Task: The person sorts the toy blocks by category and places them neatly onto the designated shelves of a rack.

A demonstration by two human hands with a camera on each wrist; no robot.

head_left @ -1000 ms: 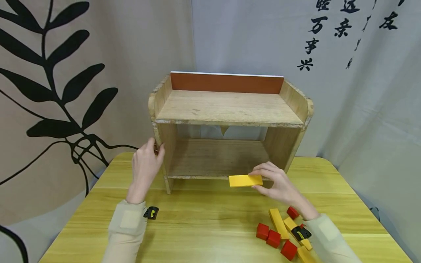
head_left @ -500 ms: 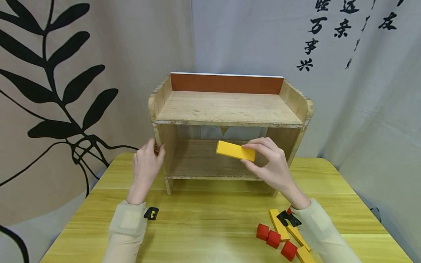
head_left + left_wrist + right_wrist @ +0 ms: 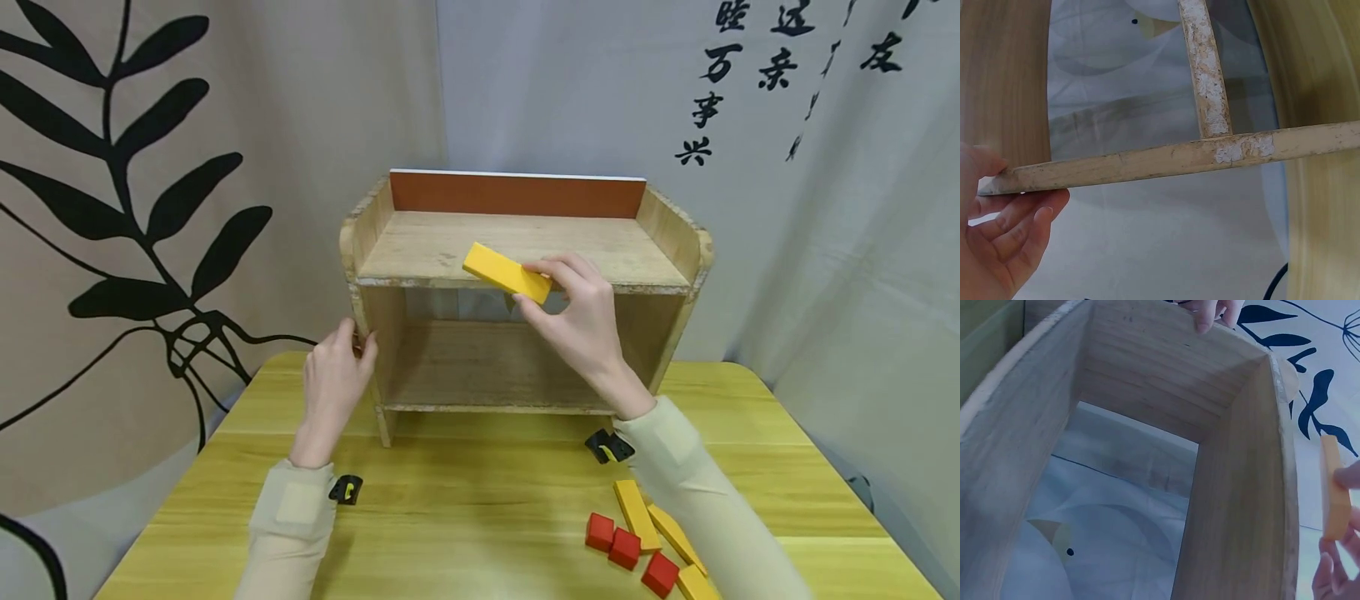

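A small two-level wooden shelf (image 3: 480, 367) with a reddish-brown back strip stands on the table. My left hand (image 3: 339, 375) grips the front edge of its left side panel (image 3: 1116, 167), thumb on one face and fingers on the other in the left wrist view. Between thumb and fingers my right hand (image 3: 573, 308) pinches a yellow block (image 3: 506, 272) by its right end. The block is a flat rectangle, tilted, and overlaps the front edge of the upper shelf board in the head view. In the right wrist view the yellow block (image 3: 1335, 487) appears outside the shelf's opening.
On the yellow wood-grain table (image 3: 450, 517), front right, lie several red cubes (image 3: 625, 548) and yellow blocks (image 3: 637, 517), partly under the right sleeve (image 3: 705, 492). Behind the shelf hangs a pale curtain (image 3: 562, 83) with black leaf prints and writing.
My right hand has raised the yellow block from near the lower board's front edge up to the upper board's level, moving slightly left. My left hand stays on the side panel.
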